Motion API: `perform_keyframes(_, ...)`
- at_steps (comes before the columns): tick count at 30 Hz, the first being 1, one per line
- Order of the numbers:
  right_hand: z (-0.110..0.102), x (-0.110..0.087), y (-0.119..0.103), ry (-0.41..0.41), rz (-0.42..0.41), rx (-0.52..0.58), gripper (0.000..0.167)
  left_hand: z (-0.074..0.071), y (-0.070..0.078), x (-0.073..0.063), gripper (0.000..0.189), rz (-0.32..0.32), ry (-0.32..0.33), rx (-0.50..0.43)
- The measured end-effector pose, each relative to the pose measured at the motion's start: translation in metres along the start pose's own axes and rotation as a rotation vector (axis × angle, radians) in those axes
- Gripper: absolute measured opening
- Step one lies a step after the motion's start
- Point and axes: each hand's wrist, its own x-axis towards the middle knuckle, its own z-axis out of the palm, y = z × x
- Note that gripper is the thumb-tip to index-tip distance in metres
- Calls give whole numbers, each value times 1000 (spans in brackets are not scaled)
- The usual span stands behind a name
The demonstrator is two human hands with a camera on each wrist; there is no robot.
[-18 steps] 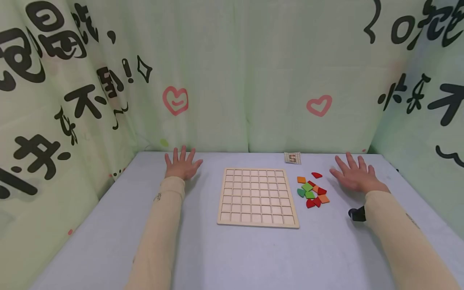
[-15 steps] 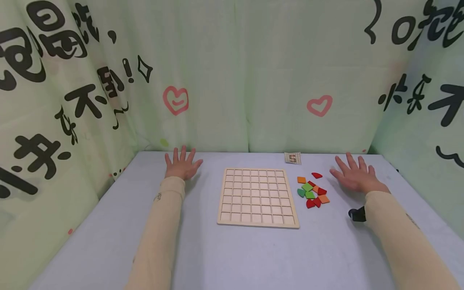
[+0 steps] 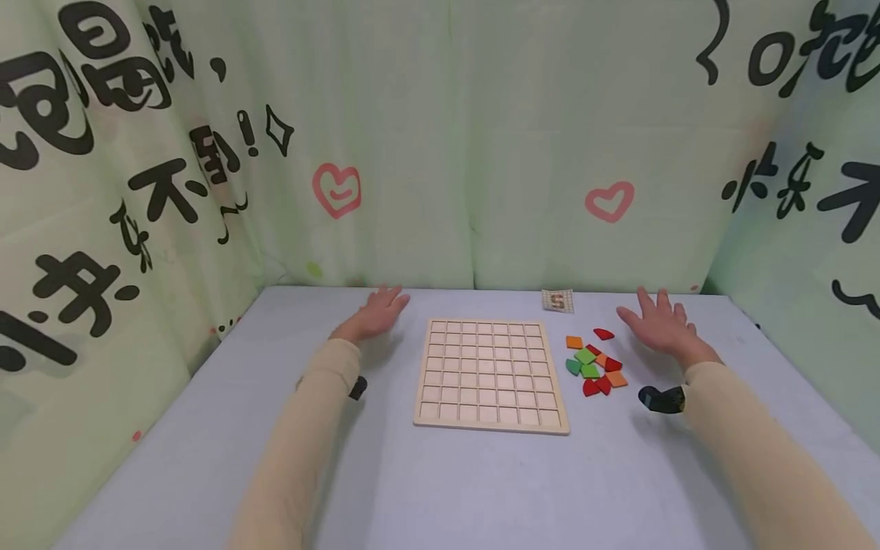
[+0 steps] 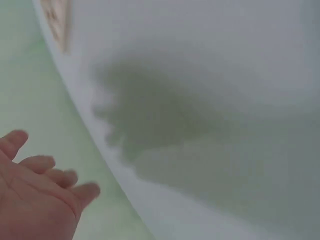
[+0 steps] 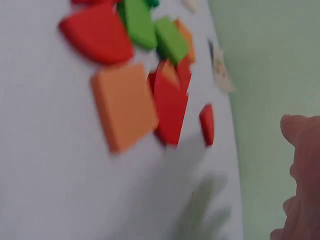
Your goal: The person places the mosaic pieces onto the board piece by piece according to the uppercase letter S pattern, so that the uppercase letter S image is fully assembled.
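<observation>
In the head view, a light wooden board (image 3: pixel 491 374) with a grid of square recesses lies mid-table. Right of it sits a loose pile of small flat pieces: orange squares (image 3: pixel 616 379), green squares (image 3: pixel 590 371), a dark green piece (image 3: pixel 573 367) and red rounded pieces (image 3: pixel 603 334). My left hand (image 3: pixel 376 313) is left of the board's far corner, fingers extended, holding nothing. Right of the pile, my right hand (image 3: pixel 663 327) has its fingers spread and holds nothing. The right wrist view shows an orange square (image 5: pixel 125 106) and red pieces close up, apart from the hand.
A small patterned packet (image 3: pixel 558 301) lies near the table's back edge. Light green curtains (image 3: pixel 412 229) with black lettering and pink hearts surround the white table (image 3: pixel 440 489). A black wrist device (image 3: pixel 663 399) shows under the right sleeve, another (image 3: pixel 358 388) under the left.
My left hand has moved right and turned at the wrist, showing the black device beneath it. My right hand has shifted slightly left toward the pieces. The board and pieces lie as before.
</observation>
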Motion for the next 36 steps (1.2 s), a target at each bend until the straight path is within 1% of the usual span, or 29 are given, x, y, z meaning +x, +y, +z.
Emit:
perform_keyframes(2,2,-1,-18,-7,3,77,90,7,10,-1,62,53,-35,-91)
perform_keyframes(4,4,-2,-36,-20,-2,159,88,14,18,-3,59,88,-85,-149)
perform_keyframes(6,5,-6,-53,-50,-13,258,88,22,22,-3,54,124,-135,-160)
perform_keyframes(7,5,-10,-59,-78,-9,311,90,25,22,-3,52,141,-158,-152)
perform_keyframes(9,4,-17,-69,-122,-11,408,92,33,21,-2,48,160,-194,-127)
perform_keyframes(10,3,-21,-73,-139,-11,456,94,36,19,-2,46,165,-202,-114)
perform_keyframes(13,1,-30,-80,-156,-17,569,94,43,14,-4,41,161,-194,-66)
perform_keyframes(17,6,-31,-87,-83,-78,651,89,45,10,-5,35,164,-164,-30)
perform_keyframes(20,12,-30,-90,-35,-95,693,85,45,9,-6,34,163,-154,-14)
perform_keyframes(23,16,-32,-92,-14,-108,714,83,45,10,-6,34,162,-148,0)
perform_keyframes(26,22,-28,-87,13,-119,707,85,44,10,-7,34,153,-149,2)
perform_keyframes(28,30,-15,-75,45,-111,697,86,44,10,-8,35,148,-149,0)
perform_keyframes(29,36,-6,-67,75,-103,686,86,44,9,-8,35,147,-149,-1)
perform_keyframes(33,63,43,-19,189,-71,604,81,44,9,-9,34,155,-148,-11)
perform_keyframes(34,69,53,-9,218,-61,584,80,44,9,-9,34,158,-148,-14)
perform_keyframes(36,76,67,8,244,-49,547,79,44,9,-9,34,159,-151,-23)
